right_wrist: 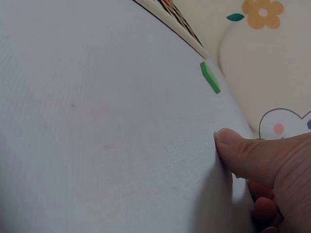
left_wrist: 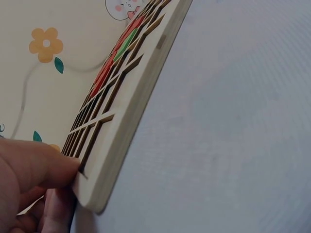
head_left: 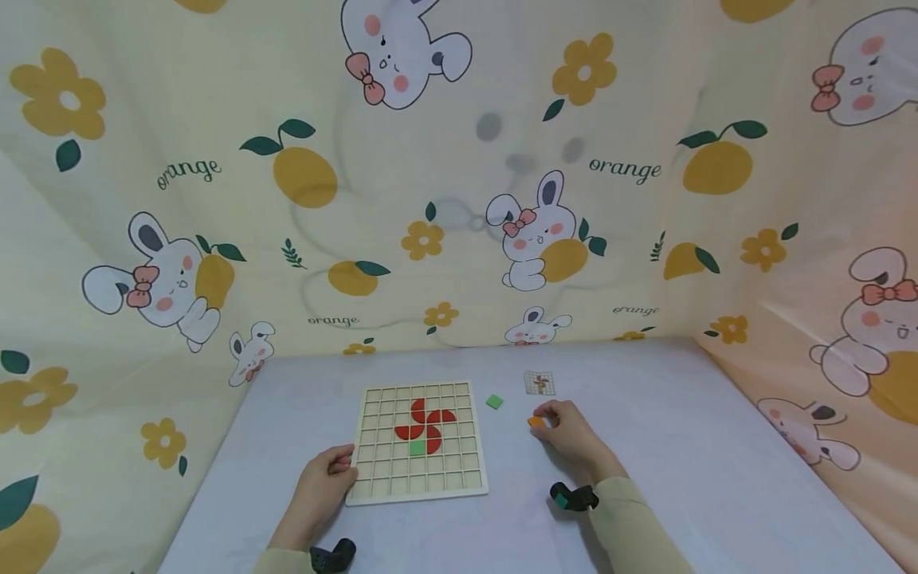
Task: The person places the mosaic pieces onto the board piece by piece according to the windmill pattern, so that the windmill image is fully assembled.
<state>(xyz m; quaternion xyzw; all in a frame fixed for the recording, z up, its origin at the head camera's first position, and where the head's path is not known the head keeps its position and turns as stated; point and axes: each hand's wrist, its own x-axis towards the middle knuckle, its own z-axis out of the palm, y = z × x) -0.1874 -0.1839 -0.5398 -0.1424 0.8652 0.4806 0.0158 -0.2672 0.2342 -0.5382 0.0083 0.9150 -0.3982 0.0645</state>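
Note:
My left hand grips the left edge of a pale wooden grid board, thumb on the rim in the left wrist view. Several red quarter-round pieces form a pinwheel in the middle of the grid. A green square piece lies in a cell below them. To the right of the board, my right hand pinches a small orange piece between thumb and fingers, low over the table. The thumb hides that piece in the right wrist view.
A loose green square piece lies on the white table just right of the board. Beyond the right hand is a small card printed with a grid and pinwheel pattern. A patterned cloth rises behind the table.

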